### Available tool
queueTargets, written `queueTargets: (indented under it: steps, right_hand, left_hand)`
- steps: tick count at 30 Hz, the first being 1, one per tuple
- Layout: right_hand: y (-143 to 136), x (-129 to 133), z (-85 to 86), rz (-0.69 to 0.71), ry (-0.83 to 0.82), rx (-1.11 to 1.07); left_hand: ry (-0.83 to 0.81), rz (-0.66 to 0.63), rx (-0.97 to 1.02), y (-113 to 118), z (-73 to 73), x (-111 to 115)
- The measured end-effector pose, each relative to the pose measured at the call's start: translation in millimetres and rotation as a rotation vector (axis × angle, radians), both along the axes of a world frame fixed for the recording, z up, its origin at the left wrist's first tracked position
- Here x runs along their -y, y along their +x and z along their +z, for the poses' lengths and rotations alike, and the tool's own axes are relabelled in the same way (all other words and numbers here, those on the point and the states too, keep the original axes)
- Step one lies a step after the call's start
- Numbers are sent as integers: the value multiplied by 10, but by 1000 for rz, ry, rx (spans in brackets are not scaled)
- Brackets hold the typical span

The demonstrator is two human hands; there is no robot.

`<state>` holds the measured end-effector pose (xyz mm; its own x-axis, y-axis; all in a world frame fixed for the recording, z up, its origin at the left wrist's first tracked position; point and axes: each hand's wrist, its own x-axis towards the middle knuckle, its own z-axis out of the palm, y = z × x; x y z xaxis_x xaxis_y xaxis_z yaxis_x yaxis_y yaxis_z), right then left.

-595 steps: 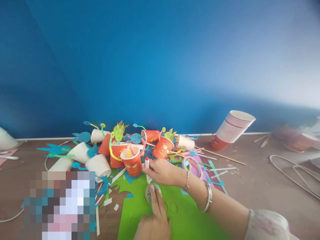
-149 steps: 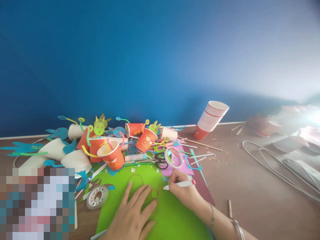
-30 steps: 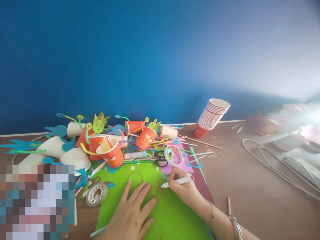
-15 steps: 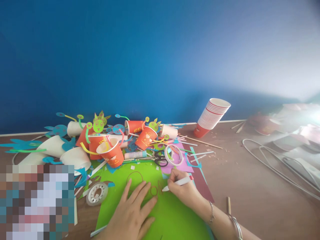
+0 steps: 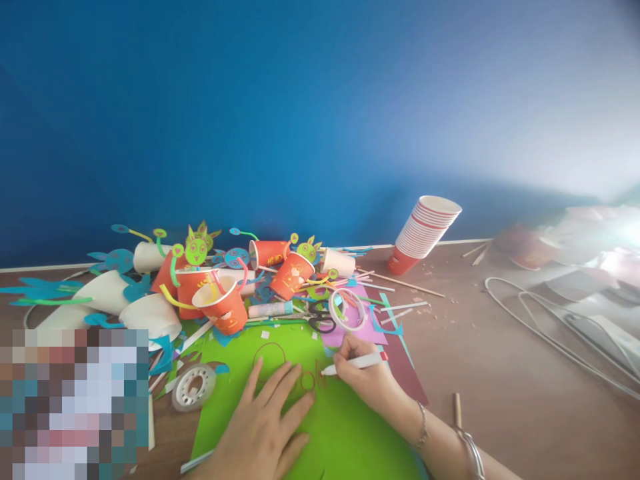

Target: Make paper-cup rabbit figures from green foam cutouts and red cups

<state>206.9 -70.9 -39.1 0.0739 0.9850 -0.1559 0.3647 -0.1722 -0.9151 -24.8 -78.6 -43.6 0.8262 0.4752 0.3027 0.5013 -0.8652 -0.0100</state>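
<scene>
A sheet of bright green paper (image 5: pixel 350 433) lies before me with thin red outlines drawn on it, among them a large circle and a small circle. My left hand (image 5: pixel 267 417) rests flat on the sheet, fingers spread, between and below those circles. Pinched in my right hand (image 5: pixel 363 373) is a white marker (image 5: pixel 367 361) with a red end. Its tip meets the paper just right of the small circle, by some short red strokes. Beyond my right hand lie a white tape ring (image 5: pixel 333 311) and black-handled scissors (image 5: pixel 323 324).
Decorated paper cups (image 5: pixel 287 275) with straws crowd the back left. A leaning cup stack (image 5: pixel 425 233) stands near the blue wall. Left of the sheet sits a tape roll (image 5: pixel 194 388); a white cable (image 5: pixel 550 327) loops at right. Paper scraps litter the table.
The marker tip has moved slightly up and left, with my right hand shifting a little. More red line shows beside the small circle. My left hand has stayed in place.
</scene>
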Motion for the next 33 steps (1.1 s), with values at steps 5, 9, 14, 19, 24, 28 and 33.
queueTargets:
  steps: [5,9,14,19,24,28,33]
  right_hand:
    - [-14,9,17,5,-4,36]
    - [-21,13,33,12,-17,51]
    - [-7,14,24,44,-42,27]
    - [5,1,28,39,-41,-13]
    - [-6,2,19,-1,0,25]
    - [-5,11,17,31,-24,28]
    - [-1,9,41,52,-56,28]
  left_hand:
    - [-10,1,0,-3,3,5]
    - [1,1,9,0,-8,12]
    - [0,-3,6,4,-6,7]
    - [-6,0,5,-4,8,4]
    - [-12,-1,9,-2,13,3]
    - [-8,1,13,1,6,4]
    - [15,3,-21,-7,-10,10]
